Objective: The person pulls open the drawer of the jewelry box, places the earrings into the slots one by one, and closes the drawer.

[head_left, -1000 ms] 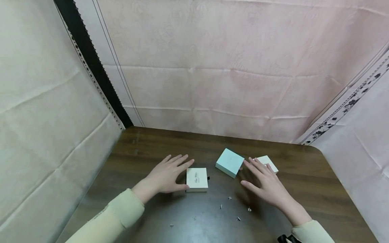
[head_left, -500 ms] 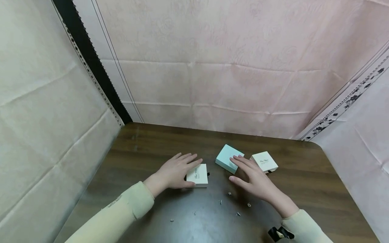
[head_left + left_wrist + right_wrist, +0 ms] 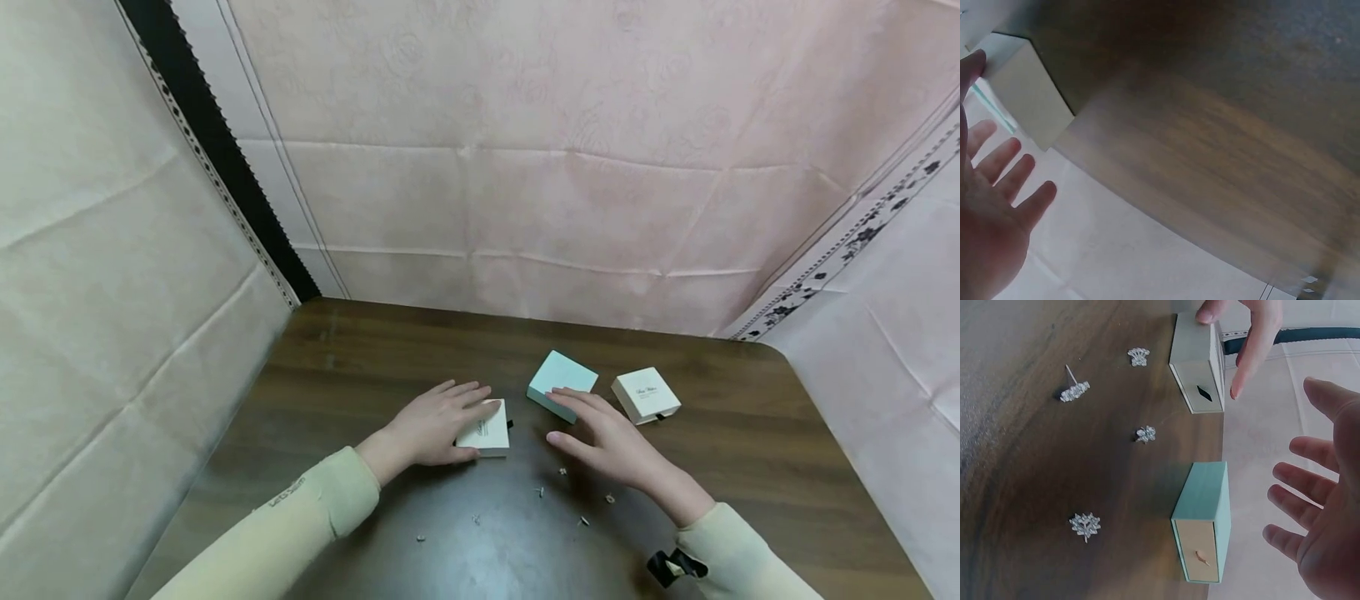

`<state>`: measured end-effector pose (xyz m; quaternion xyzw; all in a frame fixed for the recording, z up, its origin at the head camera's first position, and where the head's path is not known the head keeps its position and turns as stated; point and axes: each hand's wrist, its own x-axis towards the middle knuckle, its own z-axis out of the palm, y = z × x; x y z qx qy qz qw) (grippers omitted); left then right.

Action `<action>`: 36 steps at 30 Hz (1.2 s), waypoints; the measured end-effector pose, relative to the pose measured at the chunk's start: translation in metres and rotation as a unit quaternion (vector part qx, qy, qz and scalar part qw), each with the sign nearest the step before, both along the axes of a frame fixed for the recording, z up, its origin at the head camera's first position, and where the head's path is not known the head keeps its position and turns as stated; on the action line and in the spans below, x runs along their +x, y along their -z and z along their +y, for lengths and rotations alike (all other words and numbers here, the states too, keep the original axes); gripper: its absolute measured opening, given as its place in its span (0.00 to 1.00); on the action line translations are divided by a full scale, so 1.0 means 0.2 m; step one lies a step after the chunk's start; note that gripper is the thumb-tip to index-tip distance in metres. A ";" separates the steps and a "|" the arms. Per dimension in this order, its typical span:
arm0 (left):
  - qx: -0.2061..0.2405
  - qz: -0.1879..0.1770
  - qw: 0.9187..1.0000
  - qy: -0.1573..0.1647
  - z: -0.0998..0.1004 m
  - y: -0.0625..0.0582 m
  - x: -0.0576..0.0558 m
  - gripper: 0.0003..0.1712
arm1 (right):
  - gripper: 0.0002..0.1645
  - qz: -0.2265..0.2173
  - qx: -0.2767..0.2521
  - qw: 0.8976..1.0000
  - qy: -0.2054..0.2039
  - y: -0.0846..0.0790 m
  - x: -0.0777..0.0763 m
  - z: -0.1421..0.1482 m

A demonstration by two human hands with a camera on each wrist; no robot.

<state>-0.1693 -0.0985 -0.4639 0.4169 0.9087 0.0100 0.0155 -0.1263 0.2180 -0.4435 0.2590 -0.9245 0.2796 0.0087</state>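
Note:
A small white drawer box (image 3: 489,439) with a black ribbon tab lies under my left hand (image 3: 431,425). My left thumb is at the box's near side and the straight fingers spread over its top; the left wrist view shows the fingertips (image 3: 1049,187) apart from the box. My right hand (image 3: 618,442), palm down with fingers extended, hovers by the light teal drawer box (image 3: 564,379), its fingertips overlapping the lid in the head view. From the right wrist, a gap shows between that hand and the teal box's beige drawer front (image 3: 1199,553).
A second white box (image 3: 647,395) with a black tab stands right of the teal one. Several small silver stud earrings (image 3: 1085,525) lie scattered on the brown wooden table (image 3: 360,350) before the boxes. Pale cloth (image 3: 480,208) hangs behind the table and along both sides.
My right hand has moved left from beside the second white box to the teal box, uncovering that white box. The left hand has shifted right, further over its white box.

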 end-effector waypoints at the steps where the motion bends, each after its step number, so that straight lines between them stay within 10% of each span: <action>1: 0.001 0.006 1.000 0.007 0.00 0.00 0.00 0.45 | 0.36 -0.002 -0.001 1.000 -0.003 0.00 0.00 0.00; 15: 0.014 0.084 0.991 0.104 -0.03 0.08 0.03 0.34 | 0.32 -0.005 -0.013 0.999 -0.028 0.06 -0.02 -0.02; 36: 0.030 0.079 0.991 0.102 -0.03 0.12 0.06 0.31 | 0.21 -0.003 0.059 0.994 -0.089 0.11 -0.15 -0.10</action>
